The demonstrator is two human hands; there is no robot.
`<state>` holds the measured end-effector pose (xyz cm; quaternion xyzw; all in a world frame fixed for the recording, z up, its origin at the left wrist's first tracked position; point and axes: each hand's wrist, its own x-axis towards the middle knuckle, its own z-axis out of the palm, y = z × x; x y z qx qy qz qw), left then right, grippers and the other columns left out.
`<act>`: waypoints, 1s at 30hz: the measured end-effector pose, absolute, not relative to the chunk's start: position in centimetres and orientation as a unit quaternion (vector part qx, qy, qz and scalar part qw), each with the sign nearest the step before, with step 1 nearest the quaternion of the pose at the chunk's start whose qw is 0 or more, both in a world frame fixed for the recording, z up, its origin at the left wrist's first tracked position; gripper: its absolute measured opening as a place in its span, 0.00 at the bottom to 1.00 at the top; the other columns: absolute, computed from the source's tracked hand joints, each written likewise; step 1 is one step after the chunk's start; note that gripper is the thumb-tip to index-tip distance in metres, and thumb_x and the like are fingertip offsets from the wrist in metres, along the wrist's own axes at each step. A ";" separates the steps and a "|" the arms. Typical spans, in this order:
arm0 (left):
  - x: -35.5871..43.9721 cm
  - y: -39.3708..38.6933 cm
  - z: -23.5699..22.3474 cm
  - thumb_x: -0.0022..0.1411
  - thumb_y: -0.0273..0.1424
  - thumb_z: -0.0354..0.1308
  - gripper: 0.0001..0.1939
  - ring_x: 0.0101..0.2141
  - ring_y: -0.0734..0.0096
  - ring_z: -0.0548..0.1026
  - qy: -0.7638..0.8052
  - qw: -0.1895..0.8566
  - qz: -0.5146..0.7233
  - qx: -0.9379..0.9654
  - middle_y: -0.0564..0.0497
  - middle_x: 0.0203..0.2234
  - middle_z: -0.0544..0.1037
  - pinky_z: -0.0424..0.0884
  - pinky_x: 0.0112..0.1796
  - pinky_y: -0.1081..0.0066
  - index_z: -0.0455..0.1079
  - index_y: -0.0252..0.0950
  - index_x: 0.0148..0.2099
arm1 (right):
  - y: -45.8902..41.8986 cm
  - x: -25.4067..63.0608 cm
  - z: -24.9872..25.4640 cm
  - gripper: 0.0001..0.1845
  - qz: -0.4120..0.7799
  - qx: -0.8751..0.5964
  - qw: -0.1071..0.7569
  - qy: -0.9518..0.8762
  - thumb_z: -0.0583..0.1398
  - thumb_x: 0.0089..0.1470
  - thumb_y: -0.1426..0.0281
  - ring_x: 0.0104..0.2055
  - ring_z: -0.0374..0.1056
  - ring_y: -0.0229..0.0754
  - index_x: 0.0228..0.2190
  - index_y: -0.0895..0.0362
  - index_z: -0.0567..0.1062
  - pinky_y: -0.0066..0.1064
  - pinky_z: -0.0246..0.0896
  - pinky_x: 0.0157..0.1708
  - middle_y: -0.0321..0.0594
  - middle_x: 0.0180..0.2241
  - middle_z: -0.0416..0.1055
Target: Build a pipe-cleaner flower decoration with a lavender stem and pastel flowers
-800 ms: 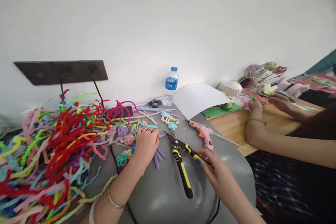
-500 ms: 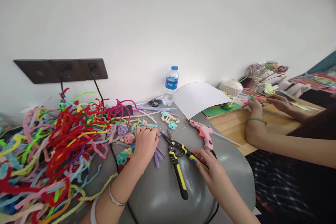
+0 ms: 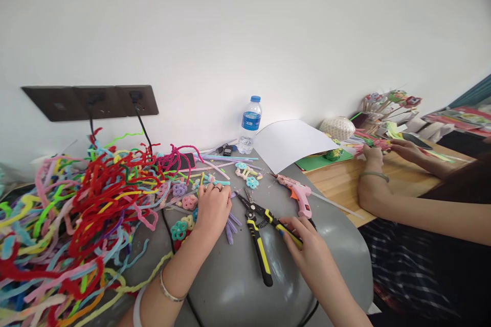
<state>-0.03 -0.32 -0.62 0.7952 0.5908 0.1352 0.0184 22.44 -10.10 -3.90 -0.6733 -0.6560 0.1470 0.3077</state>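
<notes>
My left hand [image 3: 215, 205] is closed, fingers curled down over the pipe cleaner pieces; what they grip is hidden. A short purple tip [image 3: 232, 194] shows beside its fingertips, close to the plier jaws. My right hand [image 3: 307, 242] holds one handle of the yellow-and-black wire strippers [image 3: 264, 222]. Their other handle lies free on the grey surface, and the handles are spread. Cut purple pipe cleaners [image 3: 232, 226] lie beneath my left wrist side. Small pipe cleaner flowers, one purple [image 3: 179, 189], one pink [image 3: 189, 202] and one teal [image 3: 178, 231], rest left of that hand.
A big tangle of pipe cleaners [image 3: 99, 204] covers the left. A pink glue gun [image 3: 297, 194], white paper [image 3: 293, 143] and a water bottle [image 3: 250, 125] stand or lie behind my hands. At right, another person's hands [image 3: 374, 158] work at a wooden table [image 3: 337, 186].
My right hand and the wire strippers have shifted slightly up and left, and the free handle has moved up a little. My left hand stays in place.
</notes>
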 end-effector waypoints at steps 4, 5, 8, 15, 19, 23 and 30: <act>0.0 -0.4 -0.7 0.65 0.21 0.54 0.10 0.43 0.55 0.77 0.591 0.009 0.137 0.795 0.47 0.35 0.81 0.63 0.47 0.56 0.74 0.39 0.38 | -9.6 22.4 -3.5 0.14 0.138 -0.685 0.296 -0.651 0.50 0.64 0.66 0.40 0.76 0.50 0.42 0.51 0.75 0.38 0.69 0.37 0.45 0.41 0.72; 0.0 -0.4 -0.7 0.65 0.21 0.54 0.10 0.43 0.55 0.77 0.592 0.006 0.137 0.794 0.47 0.35 0.81 0.63 0.48 0.55 0.74 0.39 0.38 | -9.4 22.4 -3.4 0.14 0.136 -0.684 0.297 -0.652 0.50 0.63 0.66 0.39 0.76 0.50 0.41 0.52 0.75 0.38 0.69 0.37 0.45 0.41 0.72; 0.0 -0.4 -0.7 0.65 0.21 0.54 0.10 0.43 0.54 0.77 0.596 -0.003 0.139 0.791 0.46 0.35 0.81 0.62 0.48 0.55 0.74 0.39 0.38 | -8.8 22.5 -3.4 0.14 0.135 -0.675 0.309 -0.657 0.51 0.63 0.66 0.40 0.75 0.49 0.40 0.51 0.76 0.37 0.69 0.37 0.45 0.41 0.73; 0.1 -0.5 -0.5 0.64 0.20 0.54 0.10 0.43 0.54 0.76 0.609 -0.008 0.133 0.782 0.46 0.37 0.82 0.61 0.48 0.53 0.74 0.38 0.39 | -8.4 21.9 -3.8 0.13 0.112 -0.675 0.311 -0.660 0.51 0.63 0.68 0.41 0.74 0.51 0.39 0.51 0.75 0.39 0.68 0.38 0.45 0.40 0.72; 0.0 -0.6 -0.3 0.64 0.19 0.54 0.10 0.43 0.54 0.76 0.606 -0.003 0.129 0.785 0.46 0.39 0.82 0.62 0.48 0.54 0.74 0.38 0.39 | -8.5 21.7 -4.2 0.11 0.075 -0.671 0.294 -0.677 0.52 0.63 0.69 0.43 0.71 0.53 0.38 0.52 0.75 0.42 0.67 0.42 0.45 0.37 0.72; -0.1 -0.7 -0.1 0.66 0.20 0.53 0.10 0.44 0.53 0.76 0.604 0.003 0.129 0.787 0.44 0.40 0.82 0.62 0.49 0.52 0.74 0.38 0.40 | -8.4 21.6 -4.5 0.12 0.048 -0.654 0.294 -0.695 0.51 0.63 0.72 0.45 0.69 0.54 0.42 0.53 0.74 0.46 0.66 0.46 0.46 0.38 0.71; -0.3 -0.9 0.2 0.67 0.24 0.54 0.09 0.45 0.53 0.76 0.613 0.023 0.135 0.778 0.45 0.40 0.82 0.62 0.50 0.53 0.74 0.40 0.40 | -8.5 21.1 -4.3 0.14 0.044 -0.650 0.280 -0.704 0.54 0.62 0.71 0.45 0.69 0.55 0.48 0.54 0.72 0.50 0.66 0.47 0.47 0.42 0.72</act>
